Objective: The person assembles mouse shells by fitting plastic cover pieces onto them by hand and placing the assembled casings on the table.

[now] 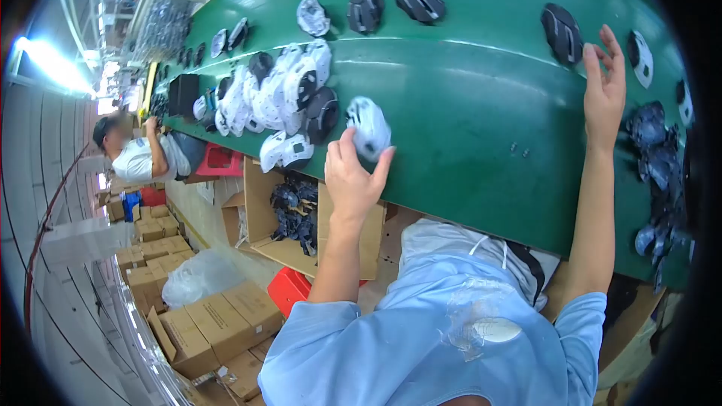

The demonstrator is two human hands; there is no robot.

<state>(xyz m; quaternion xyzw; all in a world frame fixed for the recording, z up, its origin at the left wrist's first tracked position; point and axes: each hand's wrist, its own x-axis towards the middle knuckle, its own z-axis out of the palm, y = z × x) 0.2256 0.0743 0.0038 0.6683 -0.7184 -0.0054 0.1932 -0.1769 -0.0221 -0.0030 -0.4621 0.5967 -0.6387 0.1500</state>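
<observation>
My left hand (353, 177) is closed around the lower end of a white vented shell (370, 128), thumb on one side and fingers on the other, over the green table. My right hand (606, 90) reaches up the table with its fingers extended and apart. Its fingertips are beside a dark ribbed shell (562, 34); whether they touch it, I cannot tell. A white shell with a dark inside (641, 59) lies just beyond that hand. Left of my left hand, a dark shell (322, 115) rests against a pile of white shells (274, 94).
The green table (466, 105) bears more dark shells (420, 2) at its far side and dark plastic pieces (653, 150) at right. Two tiny parts (519, 149) lie midway. Below are an open carton (263, 210) and a red stool (288, 289). A co-worker (143, 154) is at left.
</observation>
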